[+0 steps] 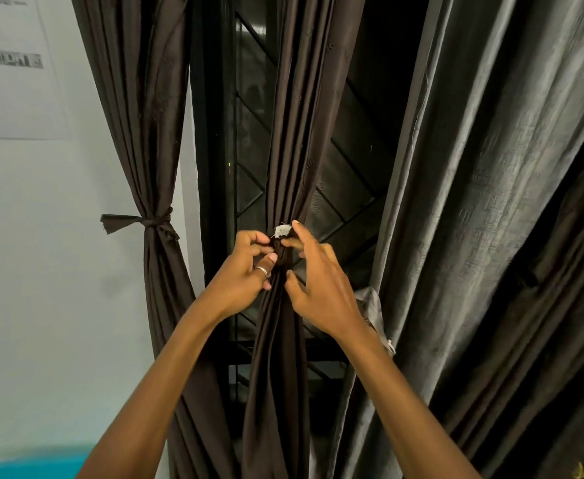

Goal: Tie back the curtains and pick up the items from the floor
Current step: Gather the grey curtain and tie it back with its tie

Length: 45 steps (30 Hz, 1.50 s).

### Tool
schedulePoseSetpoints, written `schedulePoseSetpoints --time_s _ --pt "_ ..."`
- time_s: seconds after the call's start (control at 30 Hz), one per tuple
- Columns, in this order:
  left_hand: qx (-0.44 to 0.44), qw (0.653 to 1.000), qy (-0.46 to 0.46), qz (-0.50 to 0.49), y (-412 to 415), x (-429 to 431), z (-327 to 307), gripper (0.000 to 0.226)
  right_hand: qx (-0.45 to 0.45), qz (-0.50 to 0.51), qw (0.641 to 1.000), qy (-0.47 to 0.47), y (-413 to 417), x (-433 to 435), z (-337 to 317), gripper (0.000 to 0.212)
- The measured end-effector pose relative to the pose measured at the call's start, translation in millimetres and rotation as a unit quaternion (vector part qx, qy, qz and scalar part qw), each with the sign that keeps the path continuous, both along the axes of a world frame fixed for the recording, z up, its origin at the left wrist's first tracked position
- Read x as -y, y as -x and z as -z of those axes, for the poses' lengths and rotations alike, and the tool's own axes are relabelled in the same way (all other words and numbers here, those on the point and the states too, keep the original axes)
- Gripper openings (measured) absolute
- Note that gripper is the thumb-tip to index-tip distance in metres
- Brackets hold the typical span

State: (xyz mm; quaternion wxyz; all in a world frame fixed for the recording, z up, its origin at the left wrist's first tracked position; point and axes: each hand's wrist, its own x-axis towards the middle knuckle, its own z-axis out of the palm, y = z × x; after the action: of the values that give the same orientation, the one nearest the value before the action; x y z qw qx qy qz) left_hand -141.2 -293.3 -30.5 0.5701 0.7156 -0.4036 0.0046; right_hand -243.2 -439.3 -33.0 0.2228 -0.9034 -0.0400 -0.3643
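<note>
At the window (pixel 356 140), left hand (pixel 245 271) gripping the bunched middle curtain (pixel 285 133), right hand (pixel 321 288) pinching the tie (pixel 282 231)

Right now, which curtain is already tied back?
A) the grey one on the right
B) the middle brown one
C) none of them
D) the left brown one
D: a knotted tie cinches the left brown curtain, while the left hand and right hand pinch the band on the middle curtain and the grey curtain hangs loose.
</note>
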Motion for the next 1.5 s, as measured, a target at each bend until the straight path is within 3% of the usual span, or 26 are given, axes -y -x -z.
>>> schedulePoseSetpoints --time_s 0.2,0.47,0.63,0.83,0.97,1.1,1.2,1.5 --pt "0.018 1.000 -0.001 0.006 7 0 -4 0.021 0.035 0.064 0.993 0.089 -5 -7 7 0.073" --pt "0.033 0.999 -0.012 -0.006 11 0 -7 0.020 0.109 0.094 0.983 0.116 -18 -8 16 0.032" --pt "0.080 0.995 -0.040 -0.039 10 -1 -9 0.017 0.081 0.081 0.977 0.178 -19 0 7 0.025" --pt "0.170 0.979 -0.074 -0.088 12 1 -15 0.015 0.050 0.107 0.965 0.232 -18 5 -7 0.029" --pt "0.214 0.967 -0.083 -0.112 16 5 -23 0.013 0.025 0.059 0.978 0.197 -15 5 -19 0.042" --pt "0.209 0.966 -0.085 -0.123 15 8 -23 0.015 -0.029 0.020 0.990 0.136 -13 7 -28 0.058" --pt "0.196 0.970 -0.082 -0.120 16 11 -23 0.016 -0.074 0.016 0.987 0.141 -10 8 -32 0.068" --pt "0.181 0.977 -0.065 -0.094 17 24 -20 0.016 -0.067 0.050 0.985 0.154 -13 17 -31 0.047"
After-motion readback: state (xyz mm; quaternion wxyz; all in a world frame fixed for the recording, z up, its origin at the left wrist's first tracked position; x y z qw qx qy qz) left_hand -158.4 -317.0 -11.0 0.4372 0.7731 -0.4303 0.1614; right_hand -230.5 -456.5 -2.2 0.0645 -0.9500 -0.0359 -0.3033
